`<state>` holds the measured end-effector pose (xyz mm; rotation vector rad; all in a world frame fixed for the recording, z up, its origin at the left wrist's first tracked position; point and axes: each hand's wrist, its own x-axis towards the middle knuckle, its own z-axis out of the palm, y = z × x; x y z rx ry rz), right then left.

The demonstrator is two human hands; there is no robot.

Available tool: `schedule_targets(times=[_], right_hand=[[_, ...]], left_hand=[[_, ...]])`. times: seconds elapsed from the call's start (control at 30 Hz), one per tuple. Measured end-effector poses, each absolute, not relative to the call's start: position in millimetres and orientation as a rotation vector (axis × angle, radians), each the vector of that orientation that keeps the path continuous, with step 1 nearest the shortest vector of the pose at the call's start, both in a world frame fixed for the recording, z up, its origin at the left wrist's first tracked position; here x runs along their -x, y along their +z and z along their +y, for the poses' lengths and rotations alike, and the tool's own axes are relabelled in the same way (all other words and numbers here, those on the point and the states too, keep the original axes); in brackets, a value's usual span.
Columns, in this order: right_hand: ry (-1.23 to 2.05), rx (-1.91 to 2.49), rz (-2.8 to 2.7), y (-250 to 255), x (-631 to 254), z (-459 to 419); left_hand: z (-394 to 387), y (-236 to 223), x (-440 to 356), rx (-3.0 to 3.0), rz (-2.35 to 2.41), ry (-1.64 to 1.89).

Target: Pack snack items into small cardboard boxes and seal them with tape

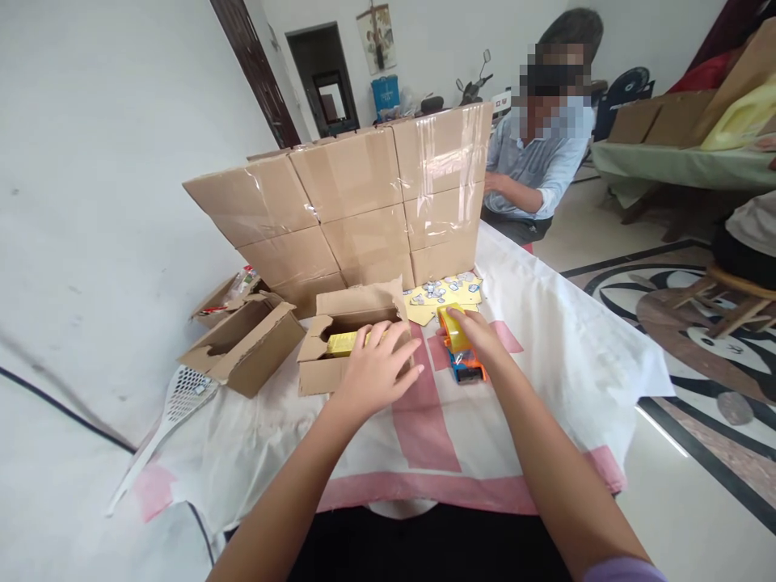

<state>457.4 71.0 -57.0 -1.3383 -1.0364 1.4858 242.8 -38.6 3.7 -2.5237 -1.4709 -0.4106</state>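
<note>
My left hand (379, 364) rests with its fingers spread over the right part of an open cardboard box (321, 380). Inside that box lies a yellow carton (341, 344), partly covered by my fingers. To the right, my right hand (476, 330) grips a tape dispenser (466, 365), blue and orange with a roll of yellow tape, close to the tablecloth. Just behind the dispenser, a yellow sheet of stickers (445, 295) lies flat in front of the stacked boxes.
Taped cardboard boxes (357, 186) form a wall across the table's back. Another open box (260, 347) and a white fly swatter (175, 404) are at the left. A person (539, 162) in a light blue shirt sits behind the table at the right.
</note>
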Motion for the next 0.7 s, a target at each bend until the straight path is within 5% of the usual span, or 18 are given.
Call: schedule_targets(times=[0.37,0.57,0.7], right_hand=[[1.625,1.285,-1.425,-37.6,-466.2,60.0],[1.479,1.051,-1.544,-52.4,-453.0,59.5],[1.512,0.892,-1.392,-46.9,-441.8,51.3]], left_hand=[[-26.6,-12.0,-248.0,2.467,-1.627,-0.501],[-69.4,-40.5,-269.1,2.301,-1.117,-1.463],[-88.7,-84.8,-302.4,2.499,-1.422,-1.543]])
